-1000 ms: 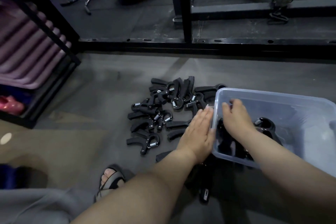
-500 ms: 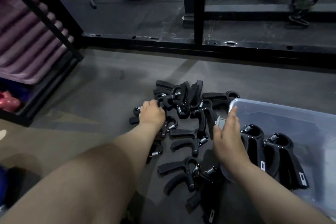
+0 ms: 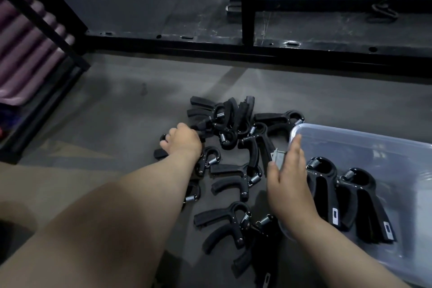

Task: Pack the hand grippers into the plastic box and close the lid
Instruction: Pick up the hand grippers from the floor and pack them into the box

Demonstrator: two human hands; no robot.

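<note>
Several black hand grippers (image 3: 233, 147) with steel springs lie in a loose pile on the grey floor. My left hand (image 3: 183, 141) reaches into the left side of the pile, its fingers curled round one black gripper (image 3: 161, 153) there. A clear plastic box (image 3: 374, 142) stands at the right with two hand grippers (image 3: 346, 194) lying side by side inside. My right hand (image 3: 288, 177) rests with straight fingers against the box's left wall, by its grey latch (image 3: 278, 158). No lid is in view.
A black steel rack frame (image 3: 247, 2) and its base bar (image 3: 233, 49) cross the floor behind the pile. A shelf with purple rolled mats (image 3: 28, 37) stands at the left. Bare grey floor (image 3: 117, 112) lies left of the pile.
My left hand left the box's side and reached left into the pile, closing on a gripper. My right hand came out of the box and now lies against its left wall.
</note>
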